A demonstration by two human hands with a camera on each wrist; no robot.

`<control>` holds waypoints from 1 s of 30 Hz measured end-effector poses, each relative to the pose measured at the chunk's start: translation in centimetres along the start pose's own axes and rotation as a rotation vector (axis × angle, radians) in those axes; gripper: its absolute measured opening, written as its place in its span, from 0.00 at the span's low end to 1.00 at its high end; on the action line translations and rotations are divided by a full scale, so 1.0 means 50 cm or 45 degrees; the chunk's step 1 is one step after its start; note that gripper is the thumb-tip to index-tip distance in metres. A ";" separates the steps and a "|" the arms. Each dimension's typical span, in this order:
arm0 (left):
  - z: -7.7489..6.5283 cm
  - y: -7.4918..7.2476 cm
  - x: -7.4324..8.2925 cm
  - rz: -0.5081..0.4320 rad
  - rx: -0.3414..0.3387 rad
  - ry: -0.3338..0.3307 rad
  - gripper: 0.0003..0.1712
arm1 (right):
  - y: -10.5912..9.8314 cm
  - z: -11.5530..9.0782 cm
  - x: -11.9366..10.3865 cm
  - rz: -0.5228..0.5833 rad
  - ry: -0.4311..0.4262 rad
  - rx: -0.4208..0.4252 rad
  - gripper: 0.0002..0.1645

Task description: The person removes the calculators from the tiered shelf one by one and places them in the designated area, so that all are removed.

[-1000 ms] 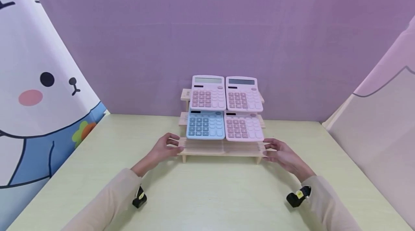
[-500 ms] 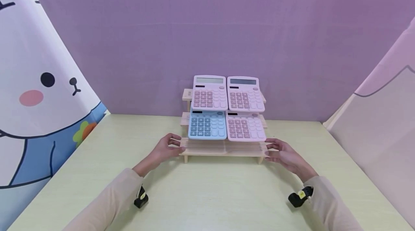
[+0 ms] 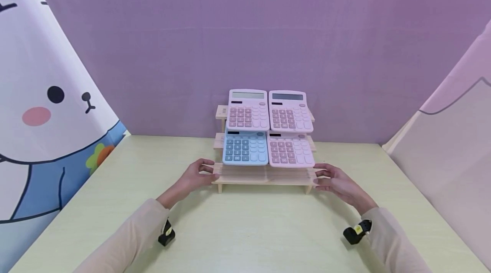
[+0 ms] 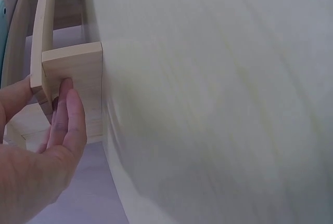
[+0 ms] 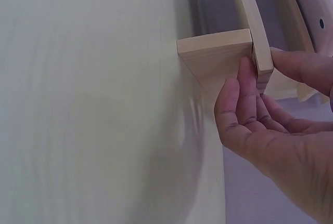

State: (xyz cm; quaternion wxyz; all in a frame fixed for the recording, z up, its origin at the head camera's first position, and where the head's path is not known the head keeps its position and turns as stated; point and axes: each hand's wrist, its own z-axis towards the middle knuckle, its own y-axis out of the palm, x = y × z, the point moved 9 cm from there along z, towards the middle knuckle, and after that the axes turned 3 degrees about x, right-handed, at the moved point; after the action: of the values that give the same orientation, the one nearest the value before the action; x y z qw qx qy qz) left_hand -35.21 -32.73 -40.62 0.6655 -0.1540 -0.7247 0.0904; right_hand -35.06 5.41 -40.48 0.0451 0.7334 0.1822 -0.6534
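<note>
A tiered wooden stand (image 3: pixel 264 174) sits on the table with calculators on its upper two tiers. The top tier bears two pink calculators (image 3: pixel 248 111) side by side. Below them, a blue calculator (image 3: pixel 245 149) leans on the left and a pink calculator (image 3: pixel 290 151) on the right, their upper parts hidden. My left hand (image 3: pixel 195 175) pinches the left end of the lowest tier, thumb above the board and fingers beneath, as the left wrist view shows. At the opposite end, my right hand (image 3: pixel 339 185) pinches the same board likewise, seen in the right wrist view.
The pale table (image 3: pixel 249 230) extends in front of the stand and to both sides. Behind it hangs a purple cloth (image 3: pixel 245 30). A cartoon-printed cloth (image 3: pixel 57 136) borders the left side, and a pale cloth (image 3: pixel 452 158) the right.
Compared with one second ago, the stand, its calculators and both hands appear very slightly farther right. Over the last half second they look still.
</note>
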 end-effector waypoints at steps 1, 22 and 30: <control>0.001 0.000 -0.001 0.001 -0.004 0.001 0.32 | -0.001 -0.001 -0.001 -0.005 -0.002 -0.001 0.38; 0.008 0.002 -0.005 -0.010 -0.024 0.021 0.31 | -0.045 0.002 -0.031 -0.140 -0.061 0.056 0.32; 0.006 0.002 -0.003 -0.016 -0.027 0.016 0.31 | -0.070 0.004 -0.089 -0.100 -0.159 0.152 0.27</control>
State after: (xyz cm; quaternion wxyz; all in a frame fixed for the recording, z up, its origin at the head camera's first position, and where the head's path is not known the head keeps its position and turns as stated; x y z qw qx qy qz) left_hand -35.49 -32.67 -40.84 0.6689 -0.1570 -0.7224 0.0778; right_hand -36.77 7.69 -35.57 -0.0131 0.6850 0.1683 -0.7087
